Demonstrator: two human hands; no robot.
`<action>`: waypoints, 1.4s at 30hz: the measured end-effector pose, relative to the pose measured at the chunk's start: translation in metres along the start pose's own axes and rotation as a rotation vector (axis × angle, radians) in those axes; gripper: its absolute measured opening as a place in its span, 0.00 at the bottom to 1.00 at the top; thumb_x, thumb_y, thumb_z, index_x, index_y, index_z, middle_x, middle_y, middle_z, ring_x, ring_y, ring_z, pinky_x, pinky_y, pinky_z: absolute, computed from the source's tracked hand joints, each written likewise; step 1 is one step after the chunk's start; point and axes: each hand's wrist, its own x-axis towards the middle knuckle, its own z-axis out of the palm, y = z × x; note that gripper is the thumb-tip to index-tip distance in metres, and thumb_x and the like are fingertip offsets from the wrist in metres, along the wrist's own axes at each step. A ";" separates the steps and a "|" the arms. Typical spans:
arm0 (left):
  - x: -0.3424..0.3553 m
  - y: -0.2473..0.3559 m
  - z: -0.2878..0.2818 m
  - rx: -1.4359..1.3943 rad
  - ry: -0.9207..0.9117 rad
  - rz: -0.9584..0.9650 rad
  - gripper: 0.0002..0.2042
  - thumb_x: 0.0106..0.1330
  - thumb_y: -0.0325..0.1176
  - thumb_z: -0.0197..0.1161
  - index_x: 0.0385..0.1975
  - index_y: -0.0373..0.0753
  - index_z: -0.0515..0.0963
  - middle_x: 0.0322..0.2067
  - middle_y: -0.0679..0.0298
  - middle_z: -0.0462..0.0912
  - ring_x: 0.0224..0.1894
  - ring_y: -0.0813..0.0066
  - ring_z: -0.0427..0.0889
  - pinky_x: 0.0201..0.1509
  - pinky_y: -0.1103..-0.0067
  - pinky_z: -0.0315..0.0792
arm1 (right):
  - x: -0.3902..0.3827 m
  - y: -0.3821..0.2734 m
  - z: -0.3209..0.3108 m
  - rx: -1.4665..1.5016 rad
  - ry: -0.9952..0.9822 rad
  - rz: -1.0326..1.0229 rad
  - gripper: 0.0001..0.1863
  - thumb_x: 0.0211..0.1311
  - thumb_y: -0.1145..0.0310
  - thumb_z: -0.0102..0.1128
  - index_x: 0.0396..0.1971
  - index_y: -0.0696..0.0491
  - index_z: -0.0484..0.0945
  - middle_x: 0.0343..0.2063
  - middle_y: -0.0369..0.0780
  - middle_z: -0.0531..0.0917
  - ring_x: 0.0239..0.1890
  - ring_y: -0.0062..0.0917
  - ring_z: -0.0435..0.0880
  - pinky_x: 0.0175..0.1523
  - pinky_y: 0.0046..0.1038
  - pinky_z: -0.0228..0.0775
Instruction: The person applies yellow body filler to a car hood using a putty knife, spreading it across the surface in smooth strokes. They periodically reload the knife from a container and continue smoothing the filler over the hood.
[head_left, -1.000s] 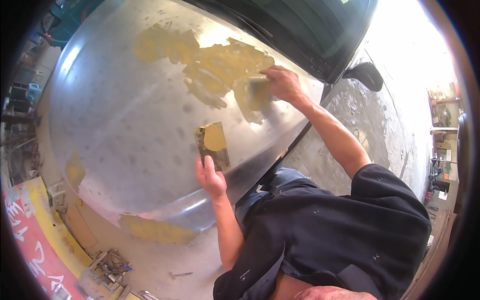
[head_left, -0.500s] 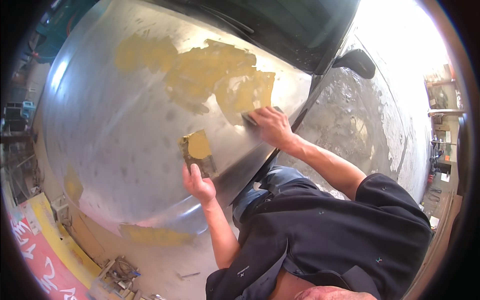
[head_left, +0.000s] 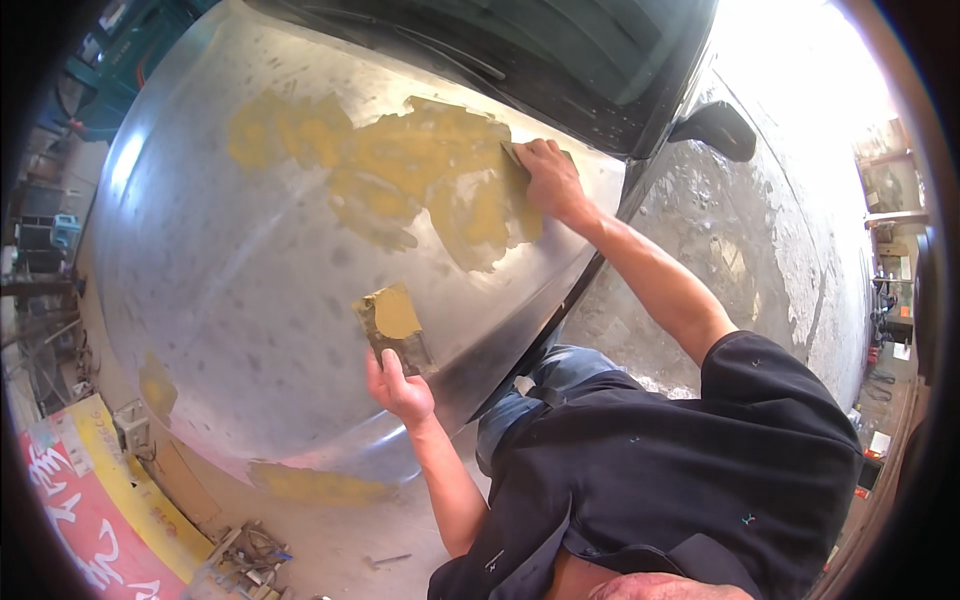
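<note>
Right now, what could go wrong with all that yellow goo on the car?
1. The left hand holds a small board with a yellow blob on it, tilted above the bare metal hood; the blob might slide off.
2. The right hand presses a spreader at the edge of the yellow filler patch, close to the dark windshield; filler could smear onto the glass.

Daylight scene, blown-out glare upper right, soft sheen on bare metal car hood [head_left: 250, 300], picture mostly sharp, strong fisheye bending and dark vignette at rim.
</note>
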 end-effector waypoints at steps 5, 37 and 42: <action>-0.002 0.000 0.001 0.038 0.045 0.030 0.15 0.79 0.32 0.55 0.54 0.26 0.80 0.49 0.57 0.86 0.49 0.70 0.85 0.54 0.76 0.77 | -0.060 -0.001 -0.010 0.004 -0.083 -0.022 0.30 0.53 0.82 0.58 0.60 0.55 0.83 0.53 0.45 0.83 0.61 0.44 0.78 0.67 0.41 0.72; -0.002 0.001 -0.001 -0.017 0.042 -0.003 0.17 0.77 0.30 0.56 0.58 0.26 0.78 0.52 0.55 0.85 0.52 0.68 0.84 0.58 0.73 0.77 | -0.045 -0.007 -0.035 0.070 -0.095 0.036 0.26 0.53 0.78 0.59 0.54 0.48 0.88 0.47 0.39 0.89 0.54 0.40 0.85 0.58 0.42 0.78; -0.001 -0.001 0.000 -0.014 0.055 -0.027 0.17 0.77 0.30 0.56 0.59 0.25 0.78 0.54 0.54 0.85 0.53 0.68 0.84 0.59 0.73 0.76 | 0.030 -0.007 -0.013 0.091 0.055 0.093 0.27 0.54 0.79 0.59 0.56 0.51 0.86 0.54 0.43 0.85 0.62 0.41 0.80 0.64 0.42 0.74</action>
